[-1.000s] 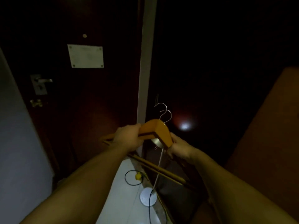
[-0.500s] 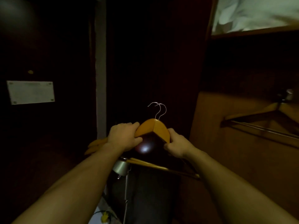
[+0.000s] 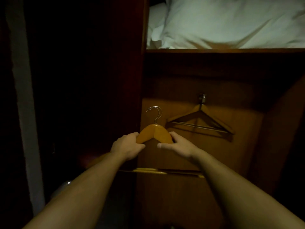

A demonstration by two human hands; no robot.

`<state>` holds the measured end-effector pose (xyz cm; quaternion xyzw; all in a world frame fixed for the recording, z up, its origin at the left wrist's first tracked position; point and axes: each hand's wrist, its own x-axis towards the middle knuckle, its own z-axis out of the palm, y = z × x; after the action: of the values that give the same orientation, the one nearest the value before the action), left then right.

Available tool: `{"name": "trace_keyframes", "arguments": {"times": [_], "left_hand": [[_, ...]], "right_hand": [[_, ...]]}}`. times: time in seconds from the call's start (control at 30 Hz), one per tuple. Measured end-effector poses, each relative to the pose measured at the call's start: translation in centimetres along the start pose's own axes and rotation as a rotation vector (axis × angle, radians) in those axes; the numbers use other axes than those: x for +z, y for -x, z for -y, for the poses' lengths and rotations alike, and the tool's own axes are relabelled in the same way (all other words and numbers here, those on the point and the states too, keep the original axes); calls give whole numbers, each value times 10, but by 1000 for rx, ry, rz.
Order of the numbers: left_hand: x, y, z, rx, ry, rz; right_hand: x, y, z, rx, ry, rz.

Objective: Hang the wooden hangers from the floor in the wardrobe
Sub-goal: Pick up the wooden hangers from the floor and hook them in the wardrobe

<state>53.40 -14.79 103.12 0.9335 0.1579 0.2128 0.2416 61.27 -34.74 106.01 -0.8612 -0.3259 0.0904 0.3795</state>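
Two wooden hangers (image 3: 154, 133), hooks up, gripped together: left hand (image 3: 127, 147) and right hand (image 3: 177, 145) closed on either shoulder. Held before the open wardrobe (image 3: 189, 154), just left of one hung hanger (image 3: 200, 122); white bedding (image 3: 231, 22) on the shelf above.

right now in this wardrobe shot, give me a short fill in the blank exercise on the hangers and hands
1. The hangers held by the left hand and right hand show ____ metal hooks.
2. The dark hanger already in the wardrobe hangs to the ____ of the held ones.
3. The white bedding lies on the shelf ____ the dark hanger.

Missing words: two; right; above
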Motion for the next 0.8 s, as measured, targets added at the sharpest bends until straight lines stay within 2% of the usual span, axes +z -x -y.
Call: {"name": "trace_keyframes", "arguments": {"times": [0.17, 0.3, 0.47, 0.67, 0.8], "left_hand": [[27, -21, -54, 97, 61, 83], [47, -46, -99, 173, 24, 108], [77, -88, -156, 264, -8, 109], [120, -149, -217, 282, 35, 80], [145, -183, -242, 290, 29, 66]], "right_hand": [[-48, 18, -30, 73, 52, -165], [-81, 20, -59, 115, 47, -276], [-132, 8, -100, 156, 58, -313], [-207, -32, -149, 134, 113, -352], [-242, -68, -181, 135, -55, -377]]}}
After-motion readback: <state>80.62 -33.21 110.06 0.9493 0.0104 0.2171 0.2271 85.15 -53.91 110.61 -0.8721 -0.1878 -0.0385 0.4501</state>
